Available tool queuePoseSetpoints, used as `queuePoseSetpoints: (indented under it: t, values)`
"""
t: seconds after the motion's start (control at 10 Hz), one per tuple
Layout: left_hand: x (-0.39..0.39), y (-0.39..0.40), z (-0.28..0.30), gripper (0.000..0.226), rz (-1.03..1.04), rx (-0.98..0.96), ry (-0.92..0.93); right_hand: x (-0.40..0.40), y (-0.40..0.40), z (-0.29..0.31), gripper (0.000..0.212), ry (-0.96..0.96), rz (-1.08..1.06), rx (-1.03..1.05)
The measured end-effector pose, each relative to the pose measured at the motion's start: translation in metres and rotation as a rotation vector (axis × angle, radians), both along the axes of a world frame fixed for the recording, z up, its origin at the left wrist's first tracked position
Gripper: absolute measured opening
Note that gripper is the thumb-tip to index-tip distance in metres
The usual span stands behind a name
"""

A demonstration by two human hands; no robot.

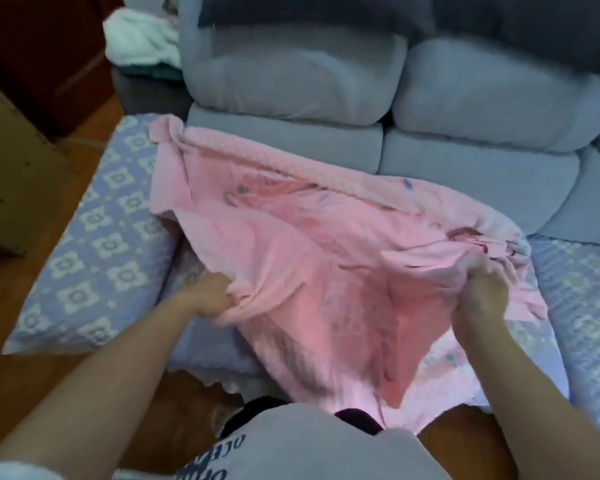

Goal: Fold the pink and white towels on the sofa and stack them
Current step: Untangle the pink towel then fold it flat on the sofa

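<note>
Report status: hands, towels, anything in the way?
Left hand and right hand both grip pink towel. Towel spread, rumpled, unfolded. White towel far left on sofa arm. Nothing blocking.

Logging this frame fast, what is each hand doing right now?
Left hand: fingers curled, gripping the pink towel's left edge.
Right hand: fingers curled, gripping bunched pink towel on its right side.

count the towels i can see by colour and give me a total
Pink towel, spread on the sofa seat and gripped by the left hand and the right hand: 1
White towel, bunched at the sofa's far left end: 1
Total: 2
</note>
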State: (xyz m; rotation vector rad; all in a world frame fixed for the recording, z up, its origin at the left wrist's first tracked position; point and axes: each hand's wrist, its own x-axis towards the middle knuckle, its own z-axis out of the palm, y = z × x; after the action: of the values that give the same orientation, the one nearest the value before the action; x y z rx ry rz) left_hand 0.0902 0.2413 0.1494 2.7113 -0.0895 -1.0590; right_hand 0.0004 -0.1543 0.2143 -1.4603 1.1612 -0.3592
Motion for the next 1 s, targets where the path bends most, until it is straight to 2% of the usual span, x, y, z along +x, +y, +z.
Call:
queuePoseSetpoints:
  t: [0.1,0.2,0.3,0.4,0.5,0.6,0.7,0.8,0.9,1.0]
  values:
    - [0.009,-0.043,0.023,0.052,0.217,-0.025,-0.154,-0.014,-0.041,0.015,0.019,0.006,0.032,-0.153]
    - [0.022,-0.086,0.092,0.023,0.486,-0.39,-0.087,-0.01,-0.067,0.046,0.021,-0.074,0.073,-0.233]
    - [0.019,-0.122,0.166,0.01,0.737,-0.902,0.244,0.003,-0.049,0.078,0.012,-0.265,0.359,-0.172]
    - [-0.001,-0.156,0.216,0.016,0.667,-1.059,0.34,0.007,0.005,0.104,0.034,-0.337,0.849,0.008]
    - [-0.016,-0.174,0.226,0.032,0.598,-1.18,0.427,0.017,0.045,0.111,0.063,-0.348,1.212,0.158]
    - [-0.018,-0.176,0.213,0.031,0.676,-1.352,0.481,0.037,0.056,0.108,0.046,-0.385,1.231,0.037]
    - [-0.027,-0.165,0.189,0.027,0.727,-1.408,0.382,0.051,0.058,0.099,0.014,-0.289,1.239,-0.398]
    - [-0.043,-0.157,0.165,0.029,0.7,-1.248,0.223,0.057,0.062,0.085,0.028,-0.174,1.191,-0.521]
    - [-0.054,-0.154,0.151,0.023,0.708,-1.179,0.236,0.054,0.072,0.076,0.02,-0.135,1.199,-0.528]
    - [-0.064,-0.15,0.121,0.04,0.576,-1.059,0.183,0.055,0.081,0.073,0.018,-0.178,0.961,-0.433]
